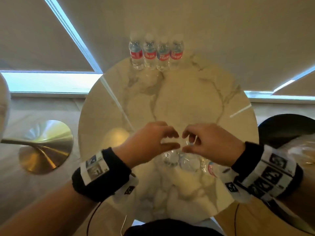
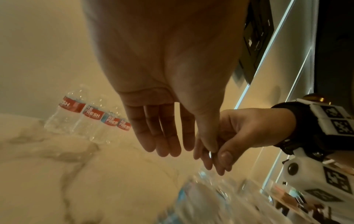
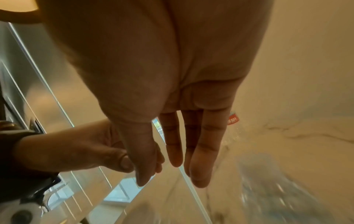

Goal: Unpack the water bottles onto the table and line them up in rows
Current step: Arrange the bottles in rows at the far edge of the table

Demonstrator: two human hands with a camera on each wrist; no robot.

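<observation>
Four clear water bottles (image 1: 156, 51) with red labels stand in a row at the far edge of the round marble table (image 1: 187, 99); they also show in the left wrist view (image 2: 91, 116). A pack of bottles in clear plastic wrap (image 1: 184, 161) lies near the table's front edge, blurred in both wrist views (image 2: 206, 197) (image 3: 277, 189). My left hand (image 1: 173, 140) and right hand (image 1: 185, 142) meet just above the pack. Each pinches the thin wrap between thumb and fingers, almost touching the other. The film itself is hard to see.
A brass pedestal base (image 1: 46, 147) sits on the floor to the left of the table. A black chair (image 1: 286, 126) stands at the right with crumpled clear plastic (image 1: 303, 147) on it. Windows with drawn blinds lie beyond the table.
</observation>
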